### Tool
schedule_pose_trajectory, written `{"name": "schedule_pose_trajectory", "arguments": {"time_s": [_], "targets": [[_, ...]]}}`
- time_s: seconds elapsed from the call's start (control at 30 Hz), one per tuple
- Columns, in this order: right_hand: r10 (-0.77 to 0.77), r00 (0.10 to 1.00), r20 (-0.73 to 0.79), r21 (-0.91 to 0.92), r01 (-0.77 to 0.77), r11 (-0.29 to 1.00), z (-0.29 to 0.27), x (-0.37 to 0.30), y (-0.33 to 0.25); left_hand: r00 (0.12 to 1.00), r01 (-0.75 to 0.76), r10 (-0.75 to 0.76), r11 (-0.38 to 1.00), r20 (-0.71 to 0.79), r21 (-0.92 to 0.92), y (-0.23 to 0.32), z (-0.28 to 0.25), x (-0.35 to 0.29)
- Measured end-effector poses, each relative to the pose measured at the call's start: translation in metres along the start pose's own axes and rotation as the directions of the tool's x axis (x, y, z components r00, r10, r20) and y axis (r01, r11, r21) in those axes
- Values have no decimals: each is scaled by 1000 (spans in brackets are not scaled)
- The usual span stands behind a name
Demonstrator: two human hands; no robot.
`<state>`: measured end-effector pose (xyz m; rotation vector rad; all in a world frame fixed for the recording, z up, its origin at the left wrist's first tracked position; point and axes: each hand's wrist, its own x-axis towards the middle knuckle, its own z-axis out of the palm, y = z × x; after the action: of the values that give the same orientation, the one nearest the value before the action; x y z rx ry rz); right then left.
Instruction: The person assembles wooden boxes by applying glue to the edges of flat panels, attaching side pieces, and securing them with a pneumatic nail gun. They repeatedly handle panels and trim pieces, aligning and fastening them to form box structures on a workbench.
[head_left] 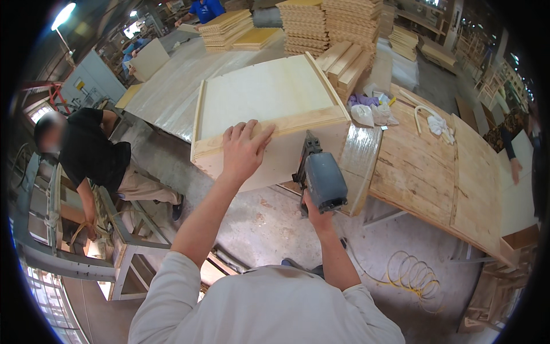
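Observation:
A pale wooden box (263, 94) with a recessed panel and raised edge strips rests on the table in front of me. My left hand (243, 150) lies on its near strip, fingers spread over the top. In my right hand (317, 215) is a dark pneumatic nail gun (325, 179), gripped by its handle, with most of the fingers hidden behind it. The gun's nose is close to the box's near edge, toward the right corner. Whether it touches the wood I cannot tell.
Right of the box, a wooden worktable (415, 172) carries plastic bags (372, 112). Stacked wooden boards (298, 28) stand at the back. A coiled yellow air hose (412, 281) lies on the floor. One person (94, 149) works at left; another person's hand (515, 170) shows at far right.

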<state>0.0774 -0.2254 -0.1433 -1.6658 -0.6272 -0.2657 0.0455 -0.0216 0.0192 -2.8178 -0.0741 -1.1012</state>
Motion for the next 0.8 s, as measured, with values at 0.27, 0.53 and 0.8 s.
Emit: {"name": "schedule_pose_trajectory", "arguments": {"time_s": [0.27,0.53,0.8], "targets": [[360,933,8,559,-302,772,-29,35,-29,981,168,-174,983,90,68,51,21,23],[421,876,236,443,-483,756,-7,-2,-35,992,96,-100,994,81,44,5,-7,-10],[375,880,290,431,-470,770,14,-13,-24,996,87,-87,996,28,5,4,-9,-12]]}}
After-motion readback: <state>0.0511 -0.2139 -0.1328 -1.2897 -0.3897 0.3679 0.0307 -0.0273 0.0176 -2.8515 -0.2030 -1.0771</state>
